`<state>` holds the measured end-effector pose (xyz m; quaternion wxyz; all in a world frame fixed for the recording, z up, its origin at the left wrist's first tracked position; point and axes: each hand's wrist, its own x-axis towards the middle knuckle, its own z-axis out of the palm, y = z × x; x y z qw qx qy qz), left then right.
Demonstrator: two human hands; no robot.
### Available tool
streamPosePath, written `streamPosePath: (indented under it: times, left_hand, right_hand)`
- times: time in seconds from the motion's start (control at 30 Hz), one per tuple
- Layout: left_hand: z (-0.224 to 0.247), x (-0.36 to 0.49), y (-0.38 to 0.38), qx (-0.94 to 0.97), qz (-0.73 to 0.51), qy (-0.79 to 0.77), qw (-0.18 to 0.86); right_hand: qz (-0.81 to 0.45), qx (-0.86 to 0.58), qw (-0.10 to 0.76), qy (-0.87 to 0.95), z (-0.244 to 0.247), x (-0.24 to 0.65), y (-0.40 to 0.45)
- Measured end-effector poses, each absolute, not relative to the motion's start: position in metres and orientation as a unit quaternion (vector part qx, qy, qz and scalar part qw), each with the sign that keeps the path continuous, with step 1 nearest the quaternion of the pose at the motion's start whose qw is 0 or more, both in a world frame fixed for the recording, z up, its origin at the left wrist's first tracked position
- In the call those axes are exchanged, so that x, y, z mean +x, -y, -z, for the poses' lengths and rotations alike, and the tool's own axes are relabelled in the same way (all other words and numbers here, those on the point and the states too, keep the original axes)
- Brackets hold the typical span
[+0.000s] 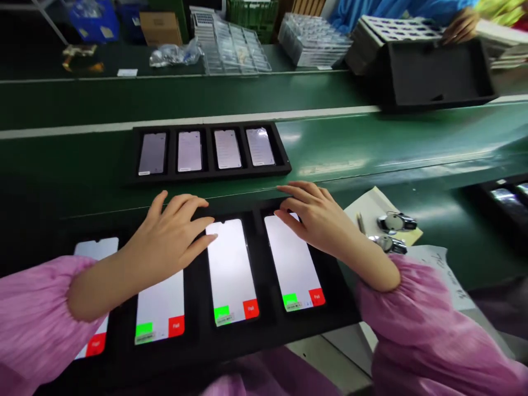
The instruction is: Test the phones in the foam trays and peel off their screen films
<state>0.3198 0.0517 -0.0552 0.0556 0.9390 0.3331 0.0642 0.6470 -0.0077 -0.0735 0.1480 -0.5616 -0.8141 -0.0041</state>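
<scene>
A black foam tray (264, 330) lies in front of me with several smartphones in its slots, their screens lit white with a green and a red corner block. My left hand (175, 234) has its fingers apart over the tray, its thumb and forefinger at the top left edge of a middle phone (231, 269). It partly hides the phone (160, 308) beneath it, and my left forearm crosses the leftmost phone (97, 250). My right hand (311, 212), fingers spread, hovers over the top of the rightmost phone (295, 264). Neither hand holds anything; whether the fingertips touch the screens I cannot tell.
Beyond my hands, a second black tray (212, 175) holds several dimmer phones on the green bench. Right of me lie paper sheets (439, 272) and two shiny metal objects (391, 223). At the back, another person's hand (462, 26) touches a tilted black tray (437, 74) near stacked clear trays (313, 41).
</scene>
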Motion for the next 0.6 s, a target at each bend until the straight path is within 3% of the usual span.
streamPosePath:
  times: [0.2, 0.33, 0.47, 0.6]
  left_hand:
    - [0.076, 0.328, -0.060, 0.926, -0.089, -0.350, 0.105]
    - [0.065, 0.335, -0.064, 0.931, -0.091, -0.346, 0.078]
    - [0.052, 0.366, -0.030, 0.941, -0.161, -0.296, 0.024]
    - [0.069, 0.402, 0.034, 0.951, -0.192, -0.143, 0.197]
  right_hand:
    - [0.024, -0.557, 0.140, 0.818, 0.085, 0.640, 0.003]
    - [-0.058, -0.564, 0.242, 0.788, 0.098, 0.645, -0.003]
    - [-0.089, -0.477, 0.304, 0.820, 0.083, 0.651, 0.043]
    - [-0.192, -0.464, 0.306, 0.809, 0.072, 0.650, 0.126]
